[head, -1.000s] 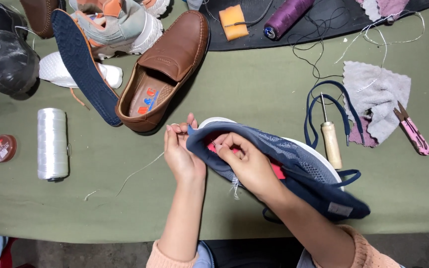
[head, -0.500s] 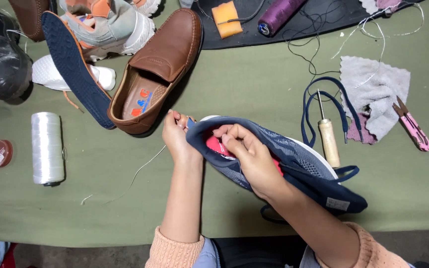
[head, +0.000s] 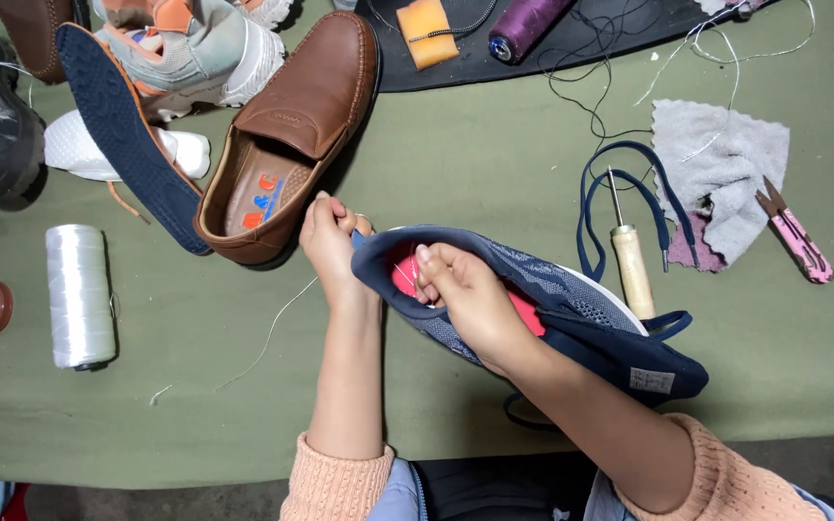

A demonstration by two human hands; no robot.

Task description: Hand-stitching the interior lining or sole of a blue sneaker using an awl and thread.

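Note:
A navy knit sneaker [head: 571, 309] with a red lining lies on its side over the green table [head: 456, 164]. My left hand [head: 332, 246] grips the sneaker's heel end, fingers closed on its rim. My right hand [head: 465, 299] reaches into the shoe's opening, fingertips pinched against the red lining, seemingly on a needle too small to make out. A thin white thread [head: 272, 333] trails from under my left hand across the table to the left.
A brown loafer [head: 291, 135], a navy insole [head: 127, 130] and other shoes lie at the upper left. A white thread spool [head: 79, 294] sits left. An awl with a wooden handle [head: 631, 270], blue laces, grey cloth [head: 721, 169] and pink snips [head: 795, 236] lie right.
Both hands and the sneaker have shifted slightly up and left. My right hand's fingers have pushed deeper into the shoe's opening.

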